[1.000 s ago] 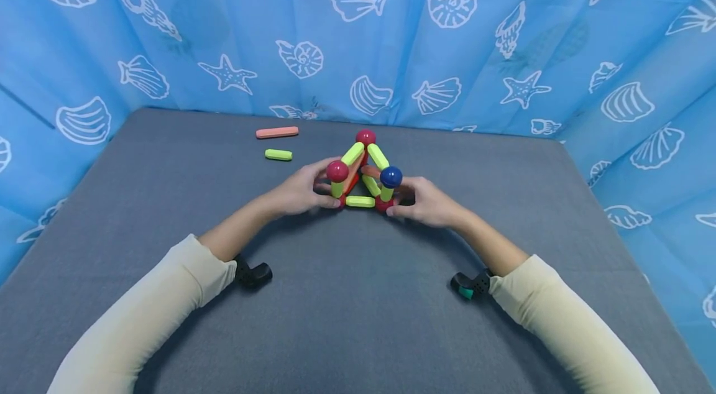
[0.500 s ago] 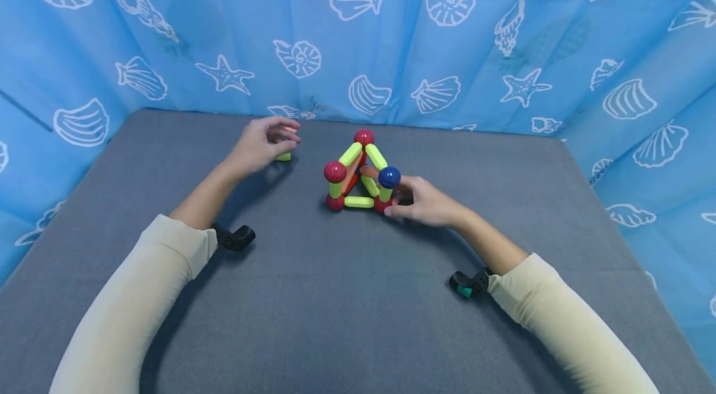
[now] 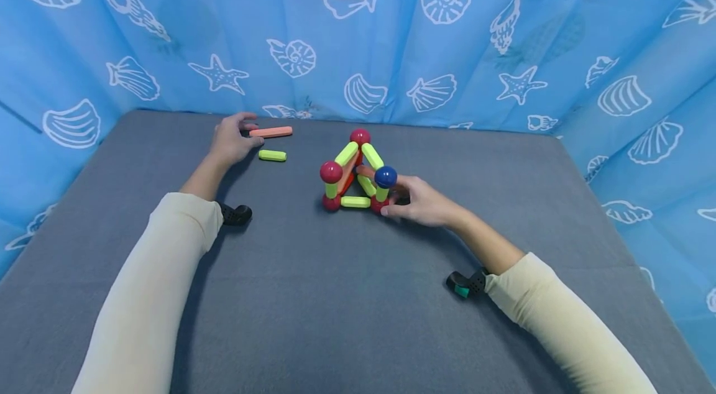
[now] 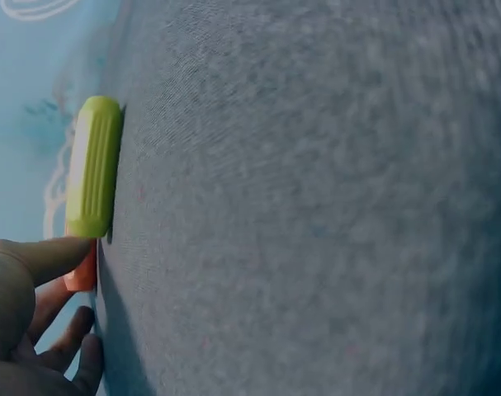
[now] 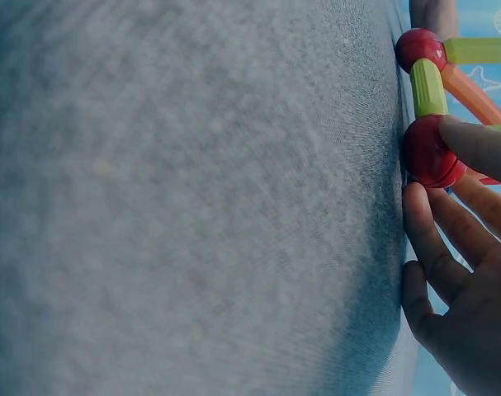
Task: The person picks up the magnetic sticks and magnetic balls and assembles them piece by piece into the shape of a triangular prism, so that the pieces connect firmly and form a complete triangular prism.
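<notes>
A frame of magnetic rods and balls stands on the table; its lime rods point(image 3: 356, 202), red balls point(image 3: 331, 172) and one blue ball point(image 3: 386, 176) show in the head view. My right hand point(image 3: 425, 200) grips the red ball point(image 5: 428, 153) at the frame's lower right corner, thumb on its near side. At the left, my left hand point(image 3: 230, 140) has thumb and fingers spread around the left end of a loose orange rod point(image 3: 272, 132); whether they touch it I cannot tell. Just in front of that rod lies a loose lime rod point(image 3: 272, 156), larger in the left wrist view point(image 4: 95, 167).
A grey cloth covers the table point(image 3: 335, 294). Behind it hangs a blue curtain point(image 3: 252, 21) with white shell prints, close to the table's back edge. Black wrist cameras point(image 3: 237, 215) sit at both cuffs.
My left hand has let go of the frame's left corner and moved left and back to the loose orange rod. The right hand keeps its hold on the frame.
</notes>
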### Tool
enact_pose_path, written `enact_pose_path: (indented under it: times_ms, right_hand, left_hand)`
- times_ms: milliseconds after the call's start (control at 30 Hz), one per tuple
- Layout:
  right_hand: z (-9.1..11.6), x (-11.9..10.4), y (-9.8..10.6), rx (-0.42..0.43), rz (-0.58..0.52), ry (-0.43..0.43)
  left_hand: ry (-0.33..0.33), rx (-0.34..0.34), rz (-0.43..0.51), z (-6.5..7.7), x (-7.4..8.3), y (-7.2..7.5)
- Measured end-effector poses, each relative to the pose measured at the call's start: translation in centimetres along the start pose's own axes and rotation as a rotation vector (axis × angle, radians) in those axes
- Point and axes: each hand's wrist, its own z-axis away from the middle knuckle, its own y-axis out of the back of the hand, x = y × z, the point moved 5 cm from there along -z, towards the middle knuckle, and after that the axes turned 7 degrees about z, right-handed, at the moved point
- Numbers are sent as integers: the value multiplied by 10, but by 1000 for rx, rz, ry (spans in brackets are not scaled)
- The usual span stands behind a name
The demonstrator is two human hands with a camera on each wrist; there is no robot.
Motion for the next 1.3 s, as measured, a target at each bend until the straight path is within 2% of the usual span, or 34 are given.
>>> enact_pose_path:
  times_ms: [133,233,367,500,633,700,767,900,1000,1133,1300]
  right_hand:
    - [0,0,0,-3,2,13]
    - [1,0,0,-6,-1,24]
    - [1,1,-1,-6,-3,16]
    - [2,3,-1,0,-1,-1]
    - [2,3,-2,-8,-8,3]
    - [1,3,-2,-11,-11,5]
    - [1,3,-1,-11,-11,8]
    - [1,2,0,-8,-11,7]
    - [1,1,0,-7,-12,12]
    - [1,0,0,-1,-13,15]
    - [-1,-2,-2,-5,-36,2]
  left_hand:
    - [6,2,4,1,1,-4]
    - [-6,13,63,3,2,-2]
    - [-13,28,240,10,2,8]
    - [-36,41,434,23,12,21]
    - [-85,42,642,43,34,33]
    - [-120,22,744,54,47,36]
    - [-169,-7,802,65,62,36]
    - [-270,-83,846,89,91,29]
    - [-306,-102,850,107,107,17]
    - [-317,-80,837,129,114,-5]
    - [-321,-56,802,150,114,-32]
